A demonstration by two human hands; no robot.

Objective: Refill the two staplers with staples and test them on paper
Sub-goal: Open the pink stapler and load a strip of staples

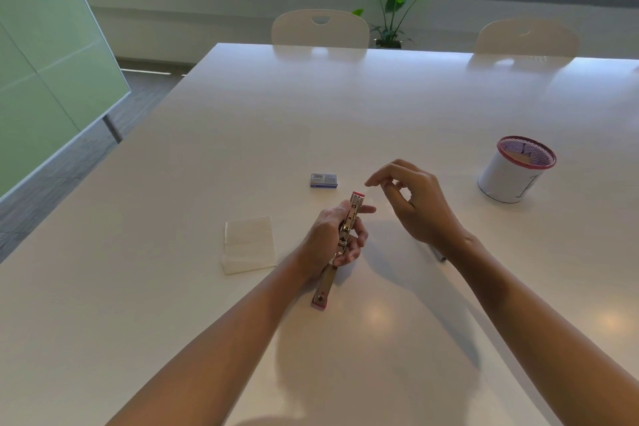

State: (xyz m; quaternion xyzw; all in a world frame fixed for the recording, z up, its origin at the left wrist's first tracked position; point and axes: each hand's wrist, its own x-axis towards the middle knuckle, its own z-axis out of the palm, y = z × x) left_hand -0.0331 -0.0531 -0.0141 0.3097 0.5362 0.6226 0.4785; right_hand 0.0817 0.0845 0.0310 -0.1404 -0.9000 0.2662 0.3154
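While the left hand [332, 235] curls its fingers round the middle of a stapler [340, 245], its grip is closed on the hinge region, and the tool lies swung fully open in one long line over the white desk [242, 114]. Bare metal rails run its length, with a red plastic cap at each end, one pointing away and one resting near the person. Just to the right, the right hand [411, 204] hovers above the desk, wrist bent, fingers loosely curved and forefinger extended; whether the fingertips pinch anything is too small to tell. Beyond the stapler sits a small blue and grey staple box [324, 180]. Left of it lies a folded white paper [249, 244]. Farther right stands a round mesh pen holder [515, 169], red-rimmed, wrapped in white paper.
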